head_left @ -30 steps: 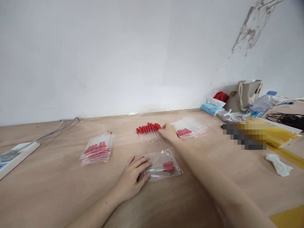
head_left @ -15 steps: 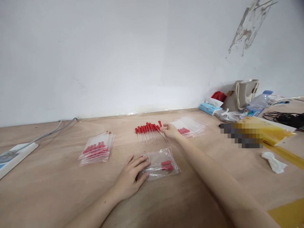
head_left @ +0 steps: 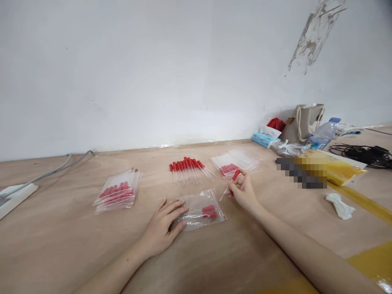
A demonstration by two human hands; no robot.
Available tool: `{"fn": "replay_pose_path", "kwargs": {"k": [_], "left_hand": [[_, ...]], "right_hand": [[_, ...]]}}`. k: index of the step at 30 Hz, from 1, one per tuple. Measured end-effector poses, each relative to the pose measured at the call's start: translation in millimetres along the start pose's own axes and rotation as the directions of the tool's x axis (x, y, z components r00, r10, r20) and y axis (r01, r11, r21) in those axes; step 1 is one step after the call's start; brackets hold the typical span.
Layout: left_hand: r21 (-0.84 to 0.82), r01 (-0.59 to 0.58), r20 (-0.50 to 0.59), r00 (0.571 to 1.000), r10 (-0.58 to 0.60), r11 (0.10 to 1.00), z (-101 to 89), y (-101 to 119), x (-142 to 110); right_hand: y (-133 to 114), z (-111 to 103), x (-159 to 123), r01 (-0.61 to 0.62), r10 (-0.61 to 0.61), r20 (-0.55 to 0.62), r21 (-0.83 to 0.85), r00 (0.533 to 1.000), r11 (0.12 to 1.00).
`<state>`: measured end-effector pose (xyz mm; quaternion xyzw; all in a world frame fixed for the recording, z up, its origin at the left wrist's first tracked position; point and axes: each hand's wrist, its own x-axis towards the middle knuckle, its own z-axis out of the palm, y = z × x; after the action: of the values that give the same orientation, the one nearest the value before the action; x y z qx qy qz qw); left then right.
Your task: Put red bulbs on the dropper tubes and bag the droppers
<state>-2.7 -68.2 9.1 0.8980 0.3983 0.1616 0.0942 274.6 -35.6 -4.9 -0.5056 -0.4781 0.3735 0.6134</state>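
My right hand (head_left: 243,191) pinches a dropper (head_left: 235,175) with a red rubber bulb and a thin clear stem that points down to the left. It is just right of the mouth of a clear zip bag (head_left: 196,202). Two droppers (head_left: 209,208) lie inside that bag, bulbs toward its red-striped end. My left hand (head_left: 167,222) rests on the bag's left end with its fingers stretched out. Beyond the bag, several loose droppers (head_left: 186,164) lie side by side in a row, red bulbs toward the wall.
To the left is a stack of filled zip bags (head_left: 118,192). More zip bags (head_left: 241,159) lie at the back right, with red bulbs visible there. A power strip (head_left: 18,200) stands far left. Tissues (head_left: 266,136), a bottle (head_left: 324,132), a yellow pack (head_left: 333,165) and cables (head_left: 361,155) crowd the right side.
My right hand has taken a dropper from the right end of the row and brought it back toward me, beside the bag's mouth. My left hand stays on the bag. The view has shifted slightly.
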Motion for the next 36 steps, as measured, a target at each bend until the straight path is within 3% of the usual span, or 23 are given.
{"fn": "replay_pose_path", "kwargs": {"k": [6,9,11,14,17,24,29,31,33,36], "left_hand": [[-0.007,-0.014,-0.011,1.000,0.014,1.000,0.3,-0.6,-0.1],[-0.011,-0.004,-0.012,1.000,0.004,1.000,-0.7,0.6,-0.2],[-0.015,0.009,-0.011,1.000,-0.009,1.000,-1.5,1.8,-0.1],[-0.020,0.018,-0.013,1.000,-0.018,1.000,-1.9,2.6,0.0],[-0.016,0.013,-0.018,1.000,-0.014,1.000,-1.3,1.9,0.0],[-0.008,0.019,-0.007,1.000,-0.019,1.000,-1.3,1.8,0.0],[-0.015,0.023,-0.003,1.000,-0.023,1.000,-2.0,2.9,0.4],[-0.015,0.015,-0.006,1.000,-0.015,1.000,-1.9,2.6,0.6],[-0.010,0.010,0.003,1.000,-0.010,1.000,-1.7,1.9,0.7],[-0.001,0.000,0.022,1.000,0.000,1.000,-1.6,0.6,1.0]], "right_hand": [[5.5,12.8,-5.4,-0.052,0.050,0.022,0.079,0.998,0.996],[2.2,7.6,-6.9,-0.134,0.115,0.146,0.128,0.983,0.983],[-0.5,-0.1,-6.5,-0.162,0.139,0.269,0.064,0.953,0.985],[-4.0,-12.1,-4.9,-0.064,0.103,0.426,-0.103,0.899,0.993],[-6.5,-17.3,-5.1,0.076,0.062,0.503,-0.248,0.862,0.966],[-5.5,0.4,-11.4,0.387,-0.159,0.524,-0.361,0.837,0.849],[-2.6,2.8,-13.1,0.487,-0.139,0.575,-0.512,0.806,0.708],[-4.5,-0.6,-12.1,0.508,-0.132,0.605,-0.508,0.785,0.695],[-7.4,-3.0,-7.9,0.493,-0.159,0.578,-0.483,0.801,0.724],[-12.0,0.8,6.4,0.415,-0.177,0.444,-0.524,0.878,0.744]]}}
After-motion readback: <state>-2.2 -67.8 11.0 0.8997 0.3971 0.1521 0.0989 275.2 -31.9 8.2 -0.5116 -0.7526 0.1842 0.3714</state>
